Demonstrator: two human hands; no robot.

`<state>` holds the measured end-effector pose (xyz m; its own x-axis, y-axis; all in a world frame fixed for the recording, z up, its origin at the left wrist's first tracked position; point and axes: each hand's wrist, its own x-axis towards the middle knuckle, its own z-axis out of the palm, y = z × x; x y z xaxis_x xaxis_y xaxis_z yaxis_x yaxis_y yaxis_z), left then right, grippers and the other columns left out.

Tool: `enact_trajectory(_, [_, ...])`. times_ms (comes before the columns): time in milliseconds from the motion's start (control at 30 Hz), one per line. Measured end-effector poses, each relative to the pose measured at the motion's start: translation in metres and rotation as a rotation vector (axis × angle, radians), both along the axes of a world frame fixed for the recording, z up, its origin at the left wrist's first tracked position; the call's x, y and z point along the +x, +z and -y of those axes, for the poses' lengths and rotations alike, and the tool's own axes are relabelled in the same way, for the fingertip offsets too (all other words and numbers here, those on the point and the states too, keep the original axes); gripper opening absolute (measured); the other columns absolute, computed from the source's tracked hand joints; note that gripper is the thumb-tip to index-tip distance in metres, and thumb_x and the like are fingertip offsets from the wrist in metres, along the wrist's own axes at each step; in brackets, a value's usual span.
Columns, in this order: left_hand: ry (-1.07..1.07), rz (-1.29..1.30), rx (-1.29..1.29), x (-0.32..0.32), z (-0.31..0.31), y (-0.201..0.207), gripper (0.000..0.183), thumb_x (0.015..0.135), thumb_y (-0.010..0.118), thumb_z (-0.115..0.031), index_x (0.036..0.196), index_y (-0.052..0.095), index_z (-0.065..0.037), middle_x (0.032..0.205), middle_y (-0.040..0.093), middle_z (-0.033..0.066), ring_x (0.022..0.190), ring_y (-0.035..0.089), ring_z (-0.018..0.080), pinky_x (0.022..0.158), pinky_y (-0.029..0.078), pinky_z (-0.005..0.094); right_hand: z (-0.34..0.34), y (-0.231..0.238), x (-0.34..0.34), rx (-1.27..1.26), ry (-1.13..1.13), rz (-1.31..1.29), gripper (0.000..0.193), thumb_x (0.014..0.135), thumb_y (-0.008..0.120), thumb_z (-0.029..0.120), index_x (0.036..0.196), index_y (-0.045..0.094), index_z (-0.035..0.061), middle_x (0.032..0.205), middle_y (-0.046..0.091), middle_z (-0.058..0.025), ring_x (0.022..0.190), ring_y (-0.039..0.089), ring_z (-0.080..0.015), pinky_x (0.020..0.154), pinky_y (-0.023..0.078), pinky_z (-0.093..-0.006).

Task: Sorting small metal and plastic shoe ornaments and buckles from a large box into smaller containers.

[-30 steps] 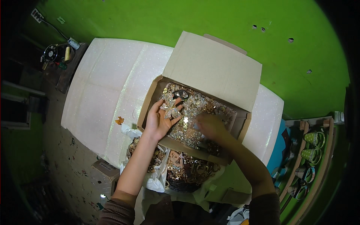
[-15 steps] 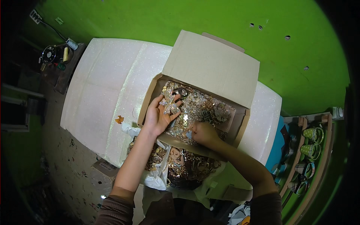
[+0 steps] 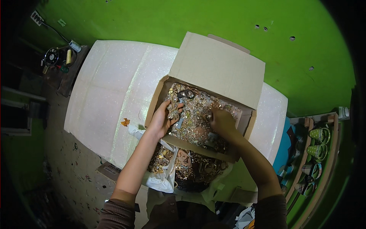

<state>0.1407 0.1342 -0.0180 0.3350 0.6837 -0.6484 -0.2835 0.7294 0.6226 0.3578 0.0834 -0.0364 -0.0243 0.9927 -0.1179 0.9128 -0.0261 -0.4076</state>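
Note:
An open cardboard box (image 3: 216,57) holds a heap of glittering beads and metal trinkets (image 3: 194,118). Over its left side, my left hand (image 3: 159,121) is turned palm up, its fingers curled around a sparkling flower-shaped ornament (image 3: 174,110). Beside those fingertips lies a dark, round, ring-like piece (image 3: 187,94). My right hand (image 3: 222,123) is closed, fingertips down at the heap in the right half of the box. Whatever it pinches is hidden. Nearer to me, a bag (image 3: 161,184) with a white plastic edge contains more gold-coloured and brown trinkets (image 3: 202,170).
The box rests on a table with a shimmering white cover (image 3: 103,95), against a green wall (image 3: 305,23). An orange scrap (image 3: 125,122) lies on the cover. Thread spools (image 3: 75,46) stand on a dark side table at left. At right is a wooden rack (image 3: 324,168) with green sandals (image 3: 319,134).
My right hand has moved away from me and rightward over the heap. My left fingers have curled more around the flower-shaped ornament, which is now tilted.

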Motion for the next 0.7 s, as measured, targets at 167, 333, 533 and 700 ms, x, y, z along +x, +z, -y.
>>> enact_trajectory(167, [-0.007, -0.016, 0.007, -0.003, 0.0, -0.01, 0.035, 0.09, 0.03, -0.032, 0.108, 0.049, -0.008, 0.102, 0.06, 0.0052, 0.086, 0.056, 0.0108, 0.072, 0.046, 0.0256, 0.011, 0.001, -0.021, -0.277, 0.058, -0.065, 0.016, 0.073, 0.053, 0.018, 0.075, 0.06, 0.0042, 0.069, 0.059, -0.0168, 0.066, 0.058, -0.0329, 0.063, 0.046, -0.0435])
enact_trajectory(333, [-0.022, -0.057, -0.005, -0.002, 0.001, -0.005, 0.033, 0.09, 0.031, -0.032, 0.108, 0.049, -0.01, 0.1, 0.06, 0.0029, 0.086, 0.054, 0.0097, 0.074, 0.043, 0.0261, 0.021, 0.0, -0.036, -0.302, 0.15, -0.011, 0.014, 0.068, 0.054, 0.016, 0.069, 0.061, 0.0035, 0.067, 0.058, -0.0184, 0.064, 0.058, -0.0339, 0.063, 0.047, -0.043])
enact_trajectory(533, [-0.008, -0.065, -0.01, 0.002, 0.001, 0.002, 0.033, 0.09, 0.032, -0.032, 0.108, 0.049, -0.01, 0.099, 0.06, 0.0029, 0.086, 0.053, 0.01, 0.075, 0.042, 0.026, 0.021, -0.022, -0.053, -0.224, 0.093, -0.135, 0.011, 0.063, 0.057, 0.013, 0.066, 0.061, 0.0036, 0.064, 0.057, -0.0182, 0.062, 0.058, -0.0335, 0.06, 0.046, -0.0419])
enact_trajectory(700, [-0.023, -0.031, 0.061, 0.002, -0.005, 0.011, 0.035, 0.09, 0.03, -0.031, 0.11, 0.047, -0.007, 0.101, 0.059, 0.006, 0.086, 0.055, 0.0125, 0.074, 0.046, 0.0278, 0.013, -0.024, -0.053, -0.261, 0.101, -0.196, 0.009, 0.064, 0.057, 0.013, 0.063, 0.06, 0.0047, 0.064, 0.057, -0.0179, 0.06, 0.057, -0.0328, 0.059, 0.046, -0.041])
